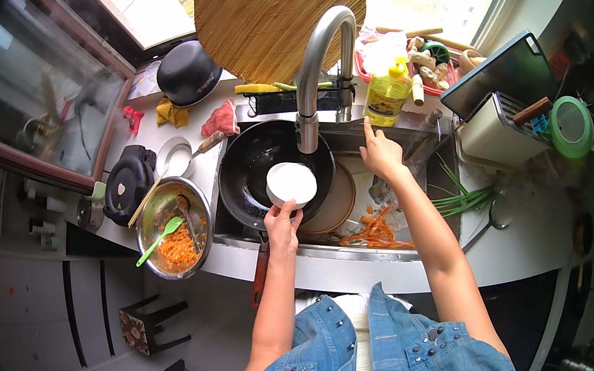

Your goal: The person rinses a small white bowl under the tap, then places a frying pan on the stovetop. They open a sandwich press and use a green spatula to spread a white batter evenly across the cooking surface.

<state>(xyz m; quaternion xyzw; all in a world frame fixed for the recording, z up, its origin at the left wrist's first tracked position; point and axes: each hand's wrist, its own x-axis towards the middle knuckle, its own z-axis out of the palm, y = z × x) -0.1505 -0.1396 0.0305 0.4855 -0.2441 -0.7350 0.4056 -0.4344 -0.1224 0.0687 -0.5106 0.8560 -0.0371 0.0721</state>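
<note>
My left hand (pixel 282 225) grips the near rim of a small white bowl (pixel 292 184). The bowl is held over a black wok (pixel 242 176), which rests across the left part of the sink; its reddish handle (pixel 260 279) points toward me. Above the bowl arches a brushed-metal gooseneck faucet (pixel 311 81). My right hand (pixel 383 151) holds nothing, its index finger stretched out beside the faucet base and near a bottle of yellow liquid (pixel 388 97). Whether the fingertip touches the faucet lever, I cannot tell.
Orange vegetable peelings (pixel 375 233) lie in the sink (pixel 375 256). At left stands a metal bowl (pixel 207 241) of shredded orange vegetable with a green spatula (pixel 161 238). Green stalks (pixel 463 199), a ladle (pixel 496 219) and a knife block (pixel 496 133) are at right. A round wooden board (pixel 277 21) leans behind.
</note>
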